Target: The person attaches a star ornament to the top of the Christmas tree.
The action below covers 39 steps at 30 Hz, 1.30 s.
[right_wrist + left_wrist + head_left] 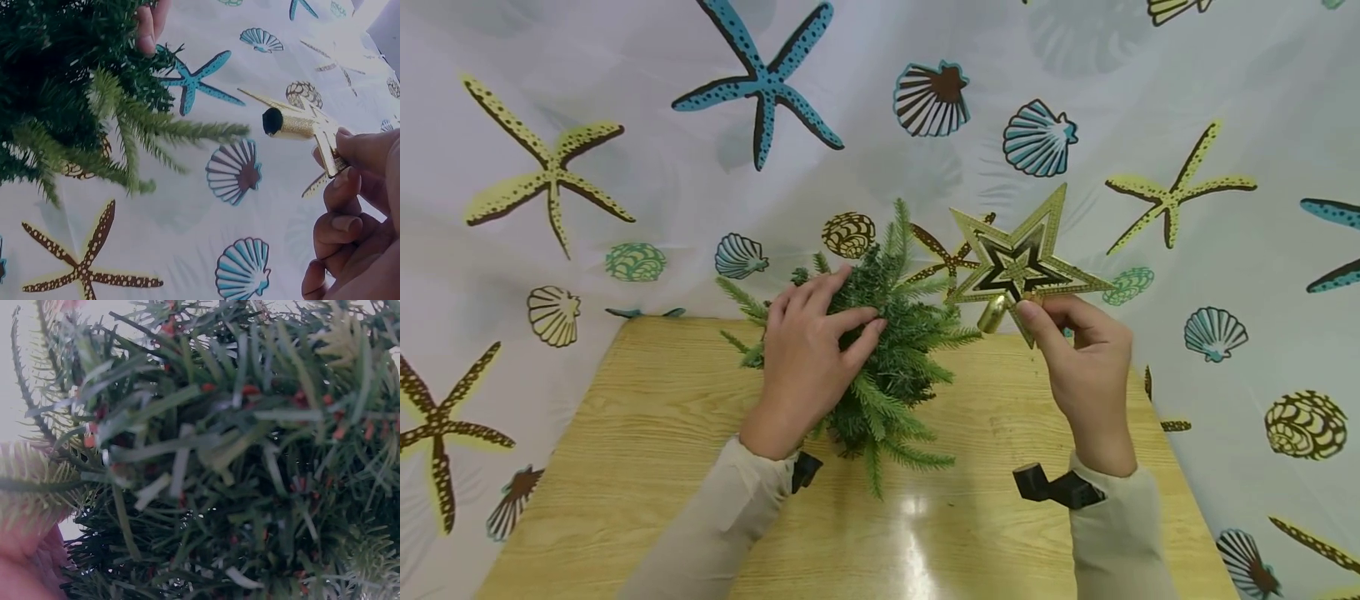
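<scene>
A small artificial Christmas tree (895, 358) with green needled branches stands on the wooden table. My left hand (812, 350) is at its upper left side, thumb and fingers bent around the top branches. Dense needles fill the left wrist view, where part of the hand (25, 562) shows at the lower left. To the right of the tree, my right hand (1086, 367) pinches a gold star tree topper (1017, 265) by a lower point, between thumb and fingers. The topper's hollow tube (294, 124) faces the tree in the right wrist view, apart from the branches.
The wooden table (655, 433) reaches back to a white cloth (865, 50) printed with starfish and shells, which hangs behind and at both sides. Black camera mounts (1052, 485) sit on both wrists. A green branch (194, 130) juts out towards the star.
</scene>
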Motion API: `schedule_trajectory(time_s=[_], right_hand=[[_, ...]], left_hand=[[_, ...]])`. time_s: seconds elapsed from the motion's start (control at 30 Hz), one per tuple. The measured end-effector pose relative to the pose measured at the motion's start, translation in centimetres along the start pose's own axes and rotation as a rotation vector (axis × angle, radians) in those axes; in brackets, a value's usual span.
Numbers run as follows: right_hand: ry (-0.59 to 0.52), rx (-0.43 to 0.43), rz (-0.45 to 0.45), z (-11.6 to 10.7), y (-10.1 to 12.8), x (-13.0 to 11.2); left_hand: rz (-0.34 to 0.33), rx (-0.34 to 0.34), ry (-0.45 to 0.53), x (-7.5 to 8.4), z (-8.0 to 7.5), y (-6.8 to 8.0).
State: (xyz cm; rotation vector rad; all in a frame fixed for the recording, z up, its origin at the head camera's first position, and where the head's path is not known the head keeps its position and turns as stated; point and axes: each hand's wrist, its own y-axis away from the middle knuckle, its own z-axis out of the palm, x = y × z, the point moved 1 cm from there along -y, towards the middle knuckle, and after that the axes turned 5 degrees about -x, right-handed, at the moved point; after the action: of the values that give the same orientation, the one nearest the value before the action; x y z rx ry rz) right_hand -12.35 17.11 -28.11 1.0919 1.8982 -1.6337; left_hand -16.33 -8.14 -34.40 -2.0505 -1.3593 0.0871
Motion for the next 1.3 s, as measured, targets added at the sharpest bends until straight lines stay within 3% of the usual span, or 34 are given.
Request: schedule_trajectory(time_s=[0.47, 0.77, 1.3], right_hand=[[0.019, -0.183, -0.037, 3.9, -2.2, -1.4], [0.066, -0.255, 0.023, 5.2, -3.4, -0.8], [-0.111, -0.373, 0.100, 6.3, -4.3, 0.3]], left_hand=[[0.013, 0.016, 0.008, -0.1, 0.0, 0.0], [0.015, 0.024, 0.006, -0.3, 0.0, 0.0], [0.011, 0.031, 0.003, -0.5, 0.0, 0.2]])
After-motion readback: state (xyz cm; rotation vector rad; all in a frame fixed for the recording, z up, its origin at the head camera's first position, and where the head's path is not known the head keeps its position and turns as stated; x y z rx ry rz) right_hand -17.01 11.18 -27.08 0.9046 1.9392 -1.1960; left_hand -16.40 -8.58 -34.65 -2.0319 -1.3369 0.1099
